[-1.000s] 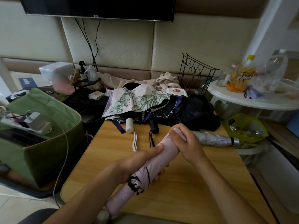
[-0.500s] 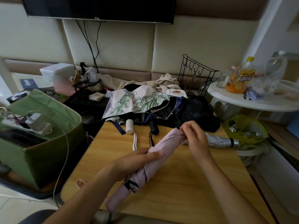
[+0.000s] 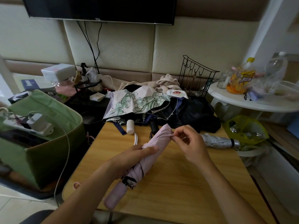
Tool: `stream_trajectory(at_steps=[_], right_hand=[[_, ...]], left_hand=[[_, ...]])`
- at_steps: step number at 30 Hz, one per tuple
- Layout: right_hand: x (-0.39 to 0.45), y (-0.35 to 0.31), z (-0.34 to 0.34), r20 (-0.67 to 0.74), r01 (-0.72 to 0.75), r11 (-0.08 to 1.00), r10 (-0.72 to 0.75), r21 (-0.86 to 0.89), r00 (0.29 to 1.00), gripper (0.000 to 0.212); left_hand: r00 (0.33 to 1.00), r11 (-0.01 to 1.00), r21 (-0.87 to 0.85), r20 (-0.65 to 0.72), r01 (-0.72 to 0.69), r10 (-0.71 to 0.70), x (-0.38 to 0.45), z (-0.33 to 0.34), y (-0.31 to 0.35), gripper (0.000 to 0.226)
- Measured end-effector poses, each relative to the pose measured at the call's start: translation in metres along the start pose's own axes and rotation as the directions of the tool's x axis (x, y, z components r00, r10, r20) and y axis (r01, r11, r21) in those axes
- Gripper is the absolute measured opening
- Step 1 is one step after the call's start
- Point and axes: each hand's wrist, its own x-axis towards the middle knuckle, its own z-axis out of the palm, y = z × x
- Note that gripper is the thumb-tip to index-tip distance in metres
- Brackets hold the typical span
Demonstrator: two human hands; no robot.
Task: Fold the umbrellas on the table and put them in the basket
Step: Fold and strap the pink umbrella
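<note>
Wooden table [image 3: 186, 183] fills the near view, crowded along its far edge and bare close to the person. Lying slantwise on it is the pink umbrella [image 3: 150, 152], its handle jutting past the near-left edge. The left hand [image 3: 134, 159] wraps the rolled canopy at mid-length; the right hand [image 3: 189, 143] pinches a bit of fabric or strap at the tip end, thumb against fingertips.

Judged risks: if the left grip slackens while the right tugs, the roll could spring loose and the pleats bunch. Since the handle overhangs the edge, the umbrella could tip off the table if released.

Just right of the pink umbrella lies a silver umbrella [image 3: 216, 140], already rolled and near the right edge, so a sweeping elbow might nudge it off. Beyond the pink umbrella, a floral umbrella [image 3: 137, 102] and a black umbrella [image 3: 191, 115] sprawl unfolded, leaving little room that way. Well left of it, off the table, stands the green basket [image 3: 48, 151], with a charger and cable across its top that could snag anything dropped in.
</note>
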Motion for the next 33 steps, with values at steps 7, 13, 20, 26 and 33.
stream_trajectory(at_steps=[7, 13, 20, 26, 33], right_hand=[[-0.001, 0.004, -0.006, 0.138, -0.090, 0.983, 0.068, 0.162, 0.988, 0.021], [-0.001, 0.000, -0.003, 0.162, -0.183, 0.979, 0.167, 0.093, 0.973, 0.013], [-0.004, -0.008, -0.007, 0.170, -0.134, 0.991, 0.129, 0.018, 0.977, 0.011], [0.001, 0.001, -0.004, 0.149, -0.189, 0.972, 0.169, 0.138, 0.974, 0.020], [0.011, -0.002, -0.034, -0.020, -0.249, 0.879, 0.281, 0.408, 0.959, 0.009]], left_hand=[[0.998, 0.998, -0.032, 0.009, 0.056, -0.055, -0.002, -0.003, 0.000, 0.049], [0.998, 0.998, 0.011, -0.010, 0.059, -0.059, -0.001, -0.004, -0.002, 0.043], [0.993, 0.991, 0.070, -0.048, 0.114, -0.111, 0.006, -0.008, -0.004, 0.049], [0.992, 0.985, 0.119, -0.021, 0.126, -0.124, 0.009, -0.012, -0.004, 0.055], [0.997, 0.927, 0.367, -0.056, 0.076, -0.059, 0.010, -0.022, -0.012, 0.058]])
